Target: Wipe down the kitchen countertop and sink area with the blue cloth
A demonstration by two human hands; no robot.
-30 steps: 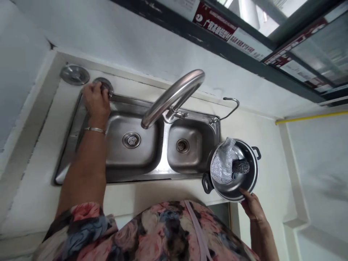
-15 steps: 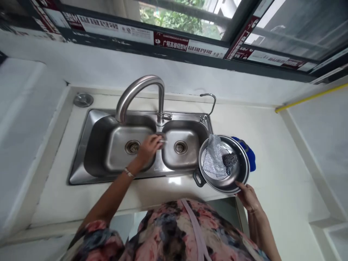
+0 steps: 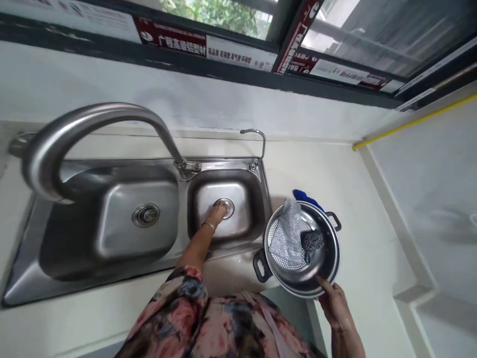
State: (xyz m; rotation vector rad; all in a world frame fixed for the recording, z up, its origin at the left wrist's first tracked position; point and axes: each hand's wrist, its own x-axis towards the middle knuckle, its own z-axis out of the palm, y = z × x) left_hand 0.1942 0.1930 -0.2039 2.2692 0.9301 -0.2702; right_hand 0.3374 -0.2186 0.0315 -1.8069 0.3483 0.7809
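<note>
My left hand [image 3: 219, 212] reaches into the small right basin [image 3: 242, 226], its fingers closed together on the drain strainer [image 3: 228, 205], which they partly hide. At the counter's front edge, my right hand [image 3: 331, 296] grips the near right rim of a steel pot [image 3: 337, 248] with black side handles, thumb inside the rim. Within the pot lie a perforated steel piece [image 3: 292, 261], a silvery mesh cloth [image 3: 288, 233] and a dark scouring pad [image 3: 312, 242].
Left of the small basin is the large basin [image 3: 137, 246] with its own drain. A big curved faucet [image 3: 122, 110] arches over it. Behind the small basin stands a thin hooked spout [image 3: 263, 141]. A blue cloth [image 3: 305, 197] lies behind the pot on the counter [image 3: 368, 238].
My left hand has moved from the divider between the basins, holding a small round item, down to the small basin's drain. My view has shifted right and closer. My right hand stays on the pot.
</note>
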